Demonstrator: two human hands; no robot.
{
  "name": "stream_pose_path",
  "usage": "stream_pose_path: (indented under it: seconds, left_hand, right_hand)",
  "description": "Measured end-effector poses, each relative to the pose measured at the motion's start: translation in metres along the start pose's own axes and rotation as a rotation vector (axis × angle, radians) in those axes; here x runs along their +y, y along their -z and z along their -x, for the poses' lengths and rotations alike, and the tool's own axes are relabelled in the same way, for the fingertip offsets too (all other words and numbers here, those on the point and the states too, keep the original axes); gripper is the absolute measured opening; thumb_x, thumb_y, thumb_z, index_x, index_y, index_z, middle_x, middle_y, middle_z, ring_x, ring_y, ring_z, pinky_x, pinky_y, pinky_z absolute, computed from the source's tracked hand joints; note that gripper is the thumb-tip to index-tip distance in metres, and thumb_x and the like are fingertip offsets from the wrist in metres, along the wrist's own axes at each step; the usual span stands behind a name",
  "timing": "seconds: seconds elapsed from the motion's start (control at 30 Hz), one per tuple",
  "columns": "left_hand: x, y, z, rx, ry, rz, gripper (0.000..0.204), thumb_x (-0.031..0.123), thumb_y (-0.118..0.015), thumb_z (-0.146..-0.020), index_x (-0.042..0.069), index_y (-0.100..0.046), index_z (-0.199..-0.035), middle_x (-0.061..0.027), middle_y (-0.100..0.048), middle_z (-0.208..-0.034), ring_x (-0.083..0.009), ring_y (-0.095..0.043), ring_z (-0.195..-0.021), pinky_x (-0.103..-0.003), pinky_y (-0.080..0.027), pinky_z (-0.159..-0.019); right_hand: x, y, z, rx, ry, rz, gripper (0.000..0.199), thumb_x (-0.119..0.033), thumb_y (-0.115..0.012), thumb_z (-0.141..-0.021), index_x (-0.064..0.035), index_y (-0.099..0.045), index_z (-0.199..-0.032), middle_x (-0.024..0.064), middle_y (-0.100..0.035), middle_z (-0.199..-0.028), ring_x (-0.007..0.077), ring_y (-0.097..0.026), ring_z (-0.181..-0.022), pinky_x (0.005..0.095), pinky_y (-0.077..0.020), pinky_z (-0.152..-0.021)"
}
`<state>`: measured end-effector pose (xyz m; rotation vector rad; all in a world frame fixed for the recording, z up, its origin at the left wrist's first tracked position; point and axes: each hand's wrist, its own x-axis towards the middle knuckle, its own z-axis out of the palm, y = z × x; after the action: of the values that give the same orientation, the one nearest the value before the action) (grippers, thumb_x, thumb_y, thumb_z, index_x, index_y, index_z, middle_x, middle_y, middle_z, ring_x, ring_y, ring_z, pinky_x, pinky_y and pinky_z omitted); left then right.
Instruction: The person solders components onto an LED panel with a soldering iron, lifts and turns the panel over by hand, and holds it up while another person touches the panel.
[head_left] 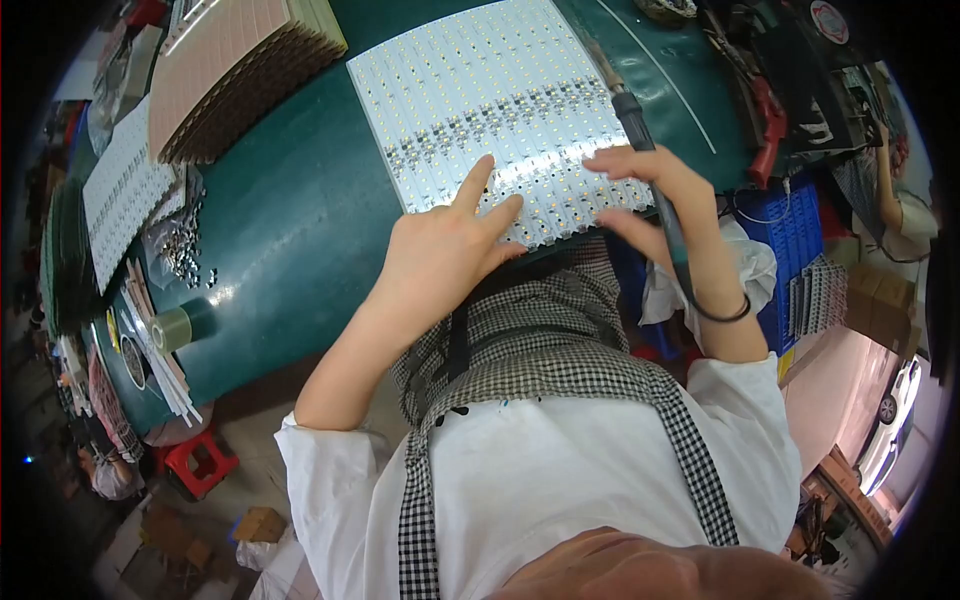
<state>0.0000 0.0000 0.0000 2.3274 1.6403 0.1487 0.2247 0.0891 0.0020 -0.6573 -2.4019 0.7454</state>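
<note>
A white panel of LED circuit boards (470, 70), dotted with small yellow chips and a band of dark parts, lies before me on the green table. My left hand (450, 240) rests over its near left part, index finger stretched forward and the fingers apart, holding nothing. At the panel's near right corner is my right hand (675, 200), with a soldering iron (632, 118) lodged in it. The iron's tip points away from me, and its handle runs under the index finger towards my wrist. The thumb and index finger of that hand are spread above the panel's edge.
A tall stack of brownish panels (220, 70) stands at the far left of the green table (310, 190). Nearby lie another white panel (125, 190), loose small metal parts (183, 245) and a tape roll (172, 328). At the right are a red-handled tool (768, 130) and a blue crate (785, 235).
</note>
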Motion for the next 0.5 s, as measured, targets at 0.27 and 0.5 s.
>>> stream_pose_path:
  seconds: [0.27,0.5]
  left_hand:
    - [0.047,0.001,0.025,0.267,0.155,0.365,0.01,0.014,-0.062,-0.078,0.009,-0.06,-0.087,-0.0035,-0.06,-0.077,-0.0218,-0.059,-0.059,-0.031,-0.044,-0.049]
    - [0.043,-0.011,0.034,0.195,0.121,0.755,0.012,0.004,-0.058,-0.08,0.003,-0.061,-0.092,-0.0106,-0.062,-0.079,-0.0225,-0.061,-0.067,-0.029,-0.047,-0.059]
  right_hand:
    - [-0.045,-0.035,0.044,0.274,-0.197,-0.465,0.029,0.004,-0.071,-0.07,-0.0012,-0.05,-0.091,0.0133,-0.065,-0.089,0.0177,-0.065,-0.077,0.0248,-0.0517,-0.066]
    - [-0.042,-0.019,0.05,0.29,-0.262,-0.493,0.021,0.01,-0.064,-0.073,-0.0006,-0.052,-0.086,0.0125,-0.065,-0.079,0.0172,-0.064,-0.072,0.0246,-0.051,-0.062]
